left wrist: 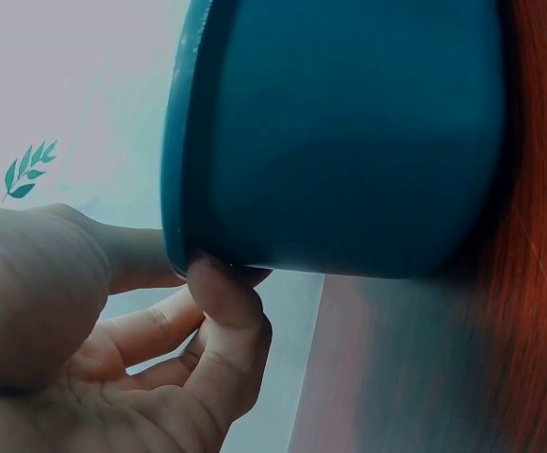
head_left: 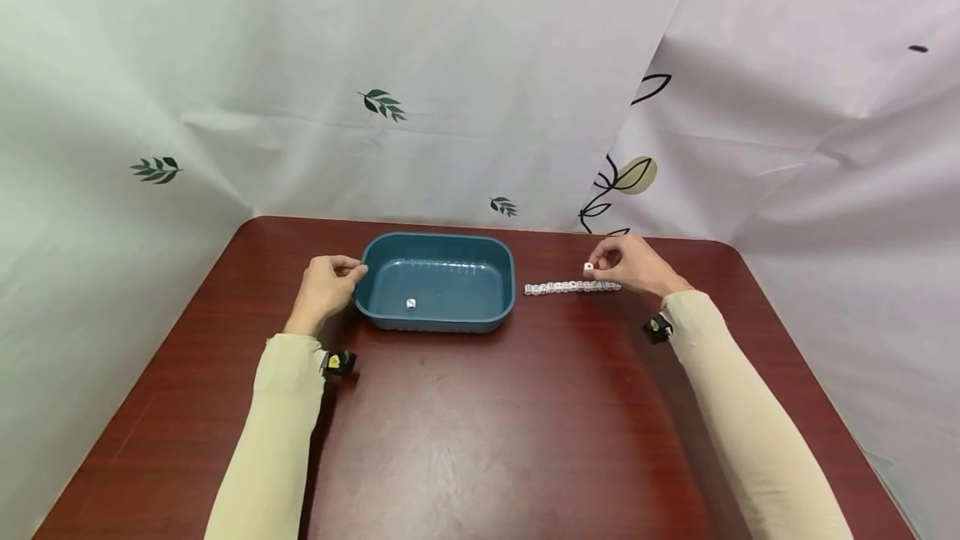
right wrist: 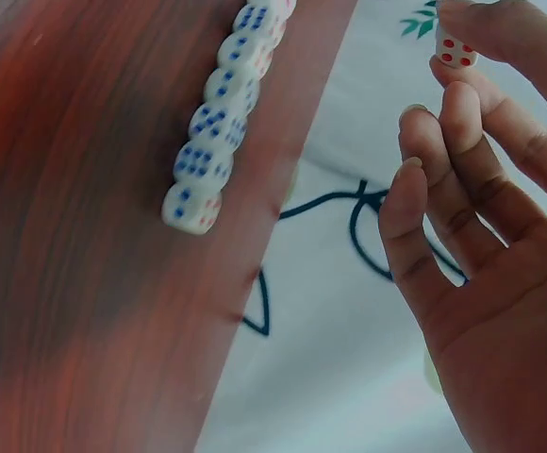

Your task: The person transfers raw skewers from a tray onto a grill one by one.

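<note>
A blue-green plastic basin [head_left: 435, 326] stands on the table, and one white die [head_left: 411, 304] lies inside it near the front left. My left hand [head_left: 327, 286] pinches the basin's left rim between thumb and fingers; the left wrist view shows the grip on the basin's edge [left wrist: 349, 142]. On the right, my right hand [head_left: 633, 265] holds a white die [right wrist: 455, 49] between thumb and forefinger, its red pips showing. Just below that hand runs a straight row of white dice [head_left: 572, 287], with blue and red pips in the right wrist view. The other right fingers are loosely bent.
The dark red wooden table [head_left: 465, 423] reaches back to a pale hanging cloth [head_left: 480, 132] with leaf prints. Cloth also hangs along both sides. A small black device sits on each wrist.
</note>
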`<state>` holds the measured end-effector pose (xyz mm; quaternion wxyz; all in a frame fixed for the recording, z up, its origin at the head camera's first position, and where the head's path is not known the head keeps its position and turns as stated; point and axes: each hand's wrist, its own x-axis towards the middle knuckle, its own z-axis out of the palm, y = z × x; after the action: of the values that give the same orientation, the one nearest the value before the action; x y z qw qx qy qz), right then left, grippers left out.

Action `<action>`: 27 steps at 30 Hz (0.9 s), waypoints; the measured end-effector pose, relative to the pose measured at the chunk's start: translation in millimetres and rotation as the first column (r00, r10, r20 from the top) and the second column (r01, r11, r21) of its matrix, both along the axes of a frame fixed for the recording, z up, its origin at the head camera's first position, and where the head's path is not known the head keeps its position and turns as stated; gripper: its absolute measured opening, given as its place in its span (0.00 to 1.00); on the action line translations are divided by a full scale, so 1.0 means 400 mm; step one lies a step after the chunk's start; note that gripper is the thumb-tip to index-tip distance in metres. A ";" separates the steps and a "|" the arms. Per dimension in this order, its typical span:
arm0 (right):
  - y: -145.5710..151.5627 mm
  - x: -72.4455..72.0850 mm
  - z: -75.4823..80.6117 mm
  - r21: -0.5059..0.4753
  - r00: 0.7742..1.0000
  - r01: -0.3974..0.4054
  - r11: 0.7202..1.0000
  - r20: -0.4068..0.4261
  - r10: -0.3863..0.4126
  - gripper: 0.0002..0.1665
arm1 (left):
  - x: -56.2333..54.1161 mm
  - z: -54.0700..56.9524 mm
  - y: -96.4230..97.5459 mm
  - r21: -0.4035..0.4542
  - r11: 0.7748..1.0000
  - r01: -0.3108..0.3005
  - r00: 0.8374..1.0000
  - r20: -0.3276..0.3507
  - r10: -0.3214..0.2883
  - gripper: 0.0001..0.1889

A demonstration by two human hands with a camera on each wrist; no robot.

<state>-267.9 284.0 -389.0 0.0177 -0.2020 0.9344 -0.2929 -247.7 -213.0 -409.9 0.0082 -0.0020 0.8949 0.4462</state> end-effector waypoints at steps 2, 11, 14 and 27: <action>0.013 0.002 -0.005 0.002 1.000 0.011 1.000 -0.002 -0.011 0.06 | 0.000 0.000 -0.001 0.003 1.000 0.000 1.000 -0.002 0.000 0.19; 0.080 -0.002 -0.033 0.028 0.997 0.072 0.997 0.017 -0.072 0.06 | 0.000 -0.002 0.000 0.012 1.000 -0.006 1.000 0.003 0.006 0.19; 0.102 -0.004 -0.041 0.038 0.996 0.080 0.996 0.021 -0.081 0.06 | -0.001 -0.003 0.001 0.008 1.000 -0.004 1.000 -0.011 0.004 0.18; 0.162 0.001 -0.068 0.079 0.995 0.096 0.992 0.028 -0.098 0.07 | 0.000 -0.002 0.003 0.006 1.000 -0.003 1.000 -0.014 0.003 0.17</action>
<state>-267.6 348.8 -416.1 0.0263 -0.1509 0.9534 -0.2599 -247.8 -211.6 -410.7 0.0014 -0.0003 0.8935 0.4490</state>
